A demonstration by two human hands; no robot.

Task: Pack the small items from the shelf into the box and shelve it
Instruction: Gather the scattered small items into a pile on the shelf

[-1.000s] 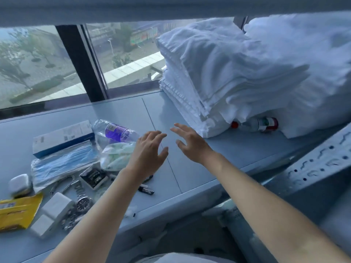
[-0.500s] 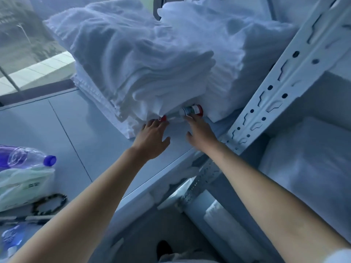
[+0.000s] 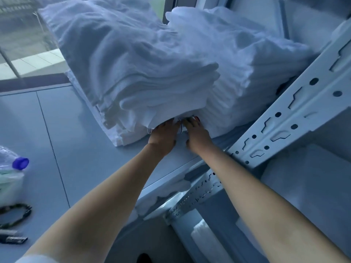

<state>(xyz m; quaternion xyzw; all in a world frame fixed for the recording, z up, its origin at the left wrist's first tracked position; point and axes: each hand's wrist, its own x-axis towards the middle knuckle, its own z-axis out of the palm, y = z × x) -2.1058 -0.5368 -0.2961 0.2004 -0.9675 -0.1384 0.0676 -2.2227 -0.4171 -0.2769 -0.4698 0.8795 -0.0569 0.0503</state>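
Both hands reach to the far side of the shelf (image 3: 98,141), side by side at the foot of two stacks of folded white towels. The left hand (image 3: 163,137) lies palm down with its fingertips pushed under the overhanging front edge of the left towel stack (image 3: 133,73); the fingers are hidden by the cloth, so its grip cannot be told. The right hand (image 3: 197,135) is just beside it, fingers reaching into the gap between the left stack and the right towel stack (image 3: 247,69). At its fingertips a small item with a red tip (image 3: 196,118) shows, mostly buried under the towels; whether the right grip has closed on it cannot be told, since the fingertips are lost in the folds. A thin dark and white cord or thread (image 3: 180,128) hangs between the two hands. Well apart, at the left edge of the shelf, lie other small things: a clear plastic bottle with a purple cap (image 3: 20,163), a pale green packet (image 3: 10,185) below it, a dark beaded bracelet (image 3: 18,215) nearer, and a dark pen-like object (image 3: 13,239) nearest of all. To the right, a white perforated metal upright (image 3: 296,114) of the rack runs diagonally, with a lower shelf holding more white cloth (image 3: 207,240) below. Behind the towels on the far left is a window (image 3: 20,33).
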